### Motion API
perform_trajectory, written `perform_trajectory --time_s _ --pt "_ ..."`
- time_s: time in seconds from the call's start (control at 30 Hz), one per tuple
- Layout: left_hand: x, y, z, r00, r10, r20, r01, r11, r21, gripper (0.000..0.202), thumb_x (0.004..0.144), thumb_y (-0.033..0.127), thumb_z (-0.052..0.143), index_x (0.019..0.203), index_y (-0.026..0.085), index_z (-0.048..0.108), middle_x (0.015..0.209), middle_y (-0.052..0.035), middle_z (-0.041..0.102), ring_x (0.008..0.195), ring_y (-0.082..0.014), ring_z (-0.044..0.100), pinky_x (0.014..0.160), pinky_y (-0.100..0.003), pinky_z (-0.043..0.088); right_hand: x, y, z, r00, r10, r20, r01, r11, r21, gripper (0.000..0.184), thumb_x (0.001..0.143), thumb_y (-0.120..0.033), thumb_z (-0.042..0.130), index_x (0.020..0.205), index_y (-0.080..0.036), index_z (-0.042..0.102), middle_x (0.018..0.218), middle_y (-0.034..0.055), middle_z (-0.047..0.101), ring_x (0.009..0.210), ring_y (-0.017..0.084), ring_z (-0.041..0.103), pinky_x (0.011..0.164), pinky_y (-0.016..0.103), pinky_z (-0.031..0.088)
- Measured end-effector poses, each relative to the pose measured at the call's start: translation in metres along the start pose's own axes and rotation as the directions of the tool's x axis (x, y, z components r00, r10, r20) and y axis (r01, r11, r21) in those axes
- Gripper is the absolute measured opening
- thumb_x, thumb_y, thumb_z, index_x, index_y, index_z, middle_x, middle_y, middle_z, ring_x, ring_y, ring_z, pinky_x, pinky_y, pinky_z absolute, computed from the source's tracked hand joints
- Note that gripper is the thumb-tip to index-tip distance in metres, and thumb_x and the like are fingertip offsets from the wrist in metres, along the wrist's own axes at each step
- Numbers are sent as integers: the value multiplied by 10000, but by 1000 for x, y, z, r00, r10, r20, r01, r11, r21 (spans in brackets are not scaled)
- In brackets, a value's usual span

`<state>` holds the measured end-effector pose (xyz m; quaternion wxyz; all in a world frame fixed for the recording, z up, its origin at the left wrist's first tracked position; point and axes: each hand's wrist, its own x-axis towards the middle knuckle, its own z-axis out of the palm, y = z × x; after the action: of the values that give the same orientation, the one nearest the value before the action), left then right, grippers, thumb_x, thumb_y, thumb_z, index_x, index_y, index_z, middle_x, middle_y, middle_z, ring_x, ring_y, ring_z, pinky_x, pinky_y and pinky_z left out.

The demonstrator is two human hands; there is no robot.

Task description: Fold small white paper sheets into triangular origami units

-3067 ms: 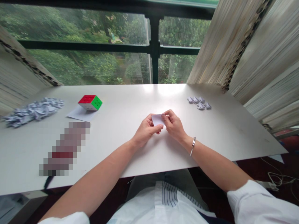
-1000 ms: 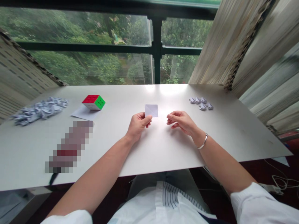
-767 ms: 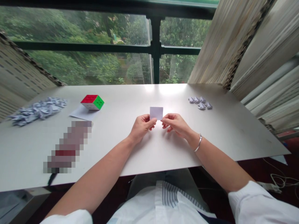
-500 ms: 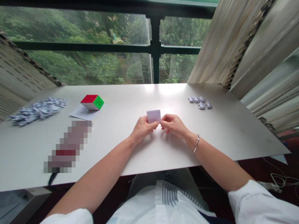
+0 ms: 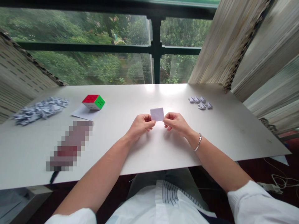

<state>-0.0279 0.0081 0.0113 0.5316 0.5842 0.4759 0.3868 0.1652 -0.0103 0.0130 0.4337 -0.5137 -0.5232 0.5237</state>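
A small white rectangular piece of paper [image 5: 157,114] is held up a little above the table, between my two hands. My left hand [image 5: 141,125] pinches its lower left corner, thumb in front. At the lower right corner, the thumb and fingers of my right hand [image 5: 175,123] close on the paper too. Whether the sheet is folded I cannot tell. Several small folded paper pieces [image 5: 201,103] lie on the table beyond my right hand. A larger heap of folded paper pieces [image 5: 40,110] spreads at the far left.
On the white table [image 5: 149,155], a red, green and white puzzle cube [image 5: 93,102] rests on white paper sheets [image 5: 81,114]. A blurred-out object with a dark strap [image 5: 68,146] lies nearer on the left. Curtains [image 5: 217,40] hang at both sides of the window.
The paper has shifted slightly right and up. My hands are a little farther apart, with the left hand's thumb now at the paper's lower left corner.
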Motion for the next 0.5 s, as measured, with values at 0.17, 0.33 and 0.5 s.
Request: perform_trajectory --time_s 0.17,0.33,0.5 --pt "11 -3 -18 982 66 -176 -87 989 -116 115 628 209 699 628 154 597 541 26 535 479 -88 496 443 -203 367 6 1 -13 996 -10 -87 12 999 31 84 648 -211 638 659 -174 563 571 -32 580 523 97 589 421 161 458" --pt "11 -5 -12 994 32 -104 -59 961 -270 323 650 362 792 852 150 655 801 -26 645 694 -142 623 575 -246 503 5 2 -11 999 22 38 -21 1000 -23 69 667 -196 635 668 -170 572 574 -29 576 520 91 577 420 156 451" --pt "3 -4 -2 997 6 79 8 986 -167 374 636 408 832 854 143 684 742 -28 642 592 -117 561 503 -225 435 -2 7 0 984 -9 177 32 991 -127 54 709 -213 630 706 -174 593 594 -25 579 493 89 545 433 192 475"
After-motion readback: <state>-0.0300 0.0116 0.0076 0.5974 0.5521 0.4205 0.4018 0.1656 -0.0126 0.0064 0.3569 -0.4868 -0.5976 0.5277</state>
